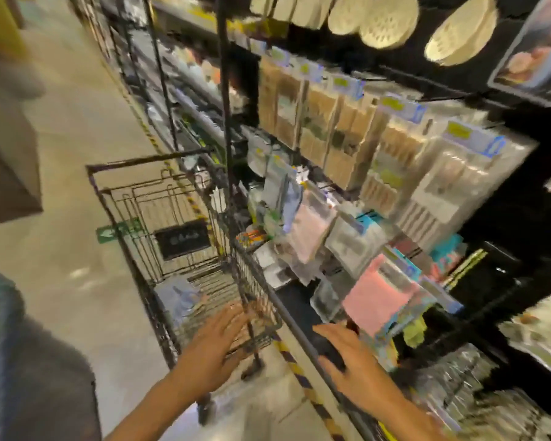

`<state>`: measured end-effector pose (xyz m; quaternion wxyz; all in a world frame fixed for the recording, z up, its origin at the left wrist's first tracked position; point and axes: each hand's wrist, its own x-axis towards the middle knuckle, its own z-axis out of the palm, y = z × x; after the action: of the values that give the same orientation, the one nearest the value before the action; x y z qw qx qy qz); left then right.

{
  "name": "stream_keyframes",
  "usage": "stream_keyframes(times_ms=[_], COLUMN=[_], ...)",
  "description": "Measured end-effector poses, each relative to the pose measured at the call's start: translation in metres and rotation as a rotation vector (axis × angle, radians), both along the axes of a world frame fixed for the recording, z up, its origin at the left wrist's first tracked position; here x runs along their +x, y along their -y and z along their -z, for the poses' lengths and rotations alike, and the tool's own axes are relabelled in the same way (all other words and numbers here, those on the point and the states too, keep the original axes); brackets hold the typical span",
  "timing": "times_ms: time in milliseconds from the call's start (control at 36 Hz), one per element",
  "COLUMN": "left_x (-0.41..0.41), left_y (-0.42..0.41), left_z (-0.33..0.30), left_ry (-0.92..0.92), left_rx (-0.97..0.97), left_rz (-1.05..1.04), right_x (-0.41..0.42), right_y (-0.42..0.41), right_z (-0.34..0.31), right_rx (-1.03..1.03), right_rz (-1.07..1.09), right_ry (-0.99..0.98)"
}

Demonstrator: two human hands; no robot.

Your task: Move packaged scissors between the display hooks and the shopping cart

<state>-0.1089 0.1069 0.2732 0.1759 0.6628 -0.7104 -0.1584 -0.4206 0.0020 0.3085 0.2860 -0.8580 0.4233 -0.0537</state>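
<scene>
**Both hands out by the cart, picture smeared**

I take the cart [178, 237] as my landmark. It stands in the aisle tight against the rack [379, 173]. My left hand [217, 342] reaches over the cart's near end, fingers [236, 316] straight and spread, holding nothing. My right hand [353, 354] is out just right of the cart, over the rack's lower shelf edge; its fingers look spread too, with something dark under them, and I cannot tell whether they hold it. Inside the cart, on its floor near my left hand, lies a bluish pack [180, 297]; blur stops me saying whether it is scissors. Right of the cart, packs [379, 300] hang in rows on the rack, pink and clear ones nearest, brown ones higher.
</scene>
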Motion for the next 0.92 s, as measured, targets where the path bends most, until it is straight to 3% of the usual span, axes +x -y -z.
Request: stream_keyframes(times_ms=[111, 222, 389, 917], left_x=[0.059, 0.093, 0.121, 0.132], left_y=[-0.040, -0.070, -0.082, 0.050], left_z=[0.027, 0.034, 0.062, 0.090], left_ry=[0.009, -0.042, -0.104, -0.006], left_rx=[0.081, 0.025, 0.225, 0.285], left_rz=[-0.144, -0.249, -0.410, -0.655], right_x=[0.067, 0.119, 0.173, 0.280], right_y=[0.000, 0.001, 0.017, 0.193], right_z=[0.011, 0.019, 0.028, 0.086], right_rx=[0.055, 0.126, 0.128, 0.202], right_rz=[-0.101, -0.193, -0.245, -0.517], right_ry=[-0.057, -0.142, -0.224, -0.230])
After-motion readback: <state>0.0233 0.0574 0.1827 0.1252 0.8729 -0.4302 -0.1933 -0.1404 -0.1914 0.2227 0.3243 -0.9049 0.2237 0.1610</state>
